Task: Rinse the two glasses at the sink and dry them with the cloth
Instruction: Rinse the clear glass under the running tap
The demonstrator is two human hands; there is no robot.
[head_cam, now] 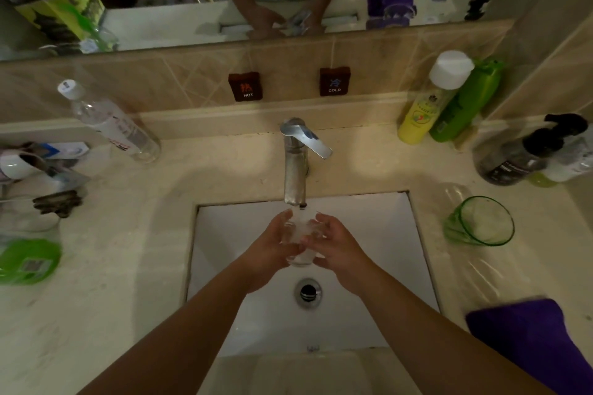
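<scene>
Both hands, left hand and right hand, curl their fingers around a clear glass under the tap, over the sink. Wet glass looks slippery and breakable; gripping its sides seems safest.

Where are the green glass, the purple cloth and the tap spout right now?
green glass (479,222): head view, on its inner wall.
purple cloth (526,335): head view, middle of the fold.
tap spout (294,184): head view, on the vertical pipe.
</scene>
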